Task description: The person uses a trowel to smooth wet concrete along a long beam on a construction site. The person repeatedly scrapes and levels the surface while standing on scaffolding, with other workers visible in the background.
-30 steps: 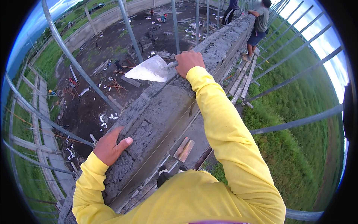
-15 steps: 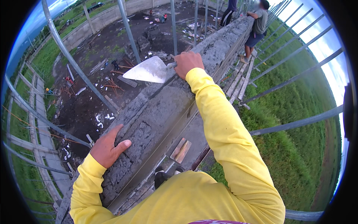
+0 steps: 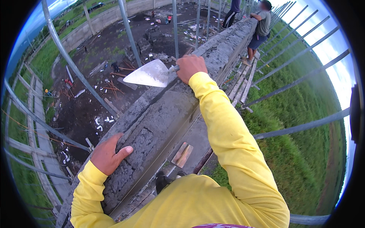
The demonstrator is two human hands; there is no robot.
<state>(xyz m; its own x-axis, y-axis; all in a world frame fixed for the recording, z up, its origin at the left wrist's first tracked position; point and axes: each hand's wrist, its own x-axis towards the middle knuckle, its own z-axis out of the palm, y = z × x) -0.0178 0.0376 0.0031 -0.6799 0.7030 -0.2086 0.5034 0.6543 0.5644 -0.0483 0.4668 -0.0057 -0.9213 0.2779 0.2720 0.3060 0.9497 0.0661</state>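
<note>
A pointed trowel (image 3: pixel 148 73) with a pale metal blade is in my right hand (image 3: pixel 191 68), whose fingers wrap round its handle. Its blade points left, above the far edge of the wall top. Rough grey mortar covers the top of the concrete wall (image 3: pixel 152 125), which runs from lower left to upper right. On the wall's left edge rests my left hand (image 3: pixel 111 154), fingers spread and thumb out, holding nothing. Along the wall's near side runs a thin string (image 3: pixel 146 170). A wooden float (image 3: pixel 182 154) lies below on a ledge beside the wall.
Metal posts (image 3: pixel 129 34) rise along the wall's far side, and more bars (image 3: pixel 300 125) stick out at right. Two people stand farther along the wall, one (image 3: pixel 260 30) on narrow planks (image 3: pixel 243 81). Dark ground (image 3: pixel 91 85) with scattered debris lies far below; grass (image 3: pixel 296 152) spreads at right.
The trowel blade has tipped slightly and shifted a little left and down with my right hand. My left hand stays on the wall, a touch lower in view.
</note>
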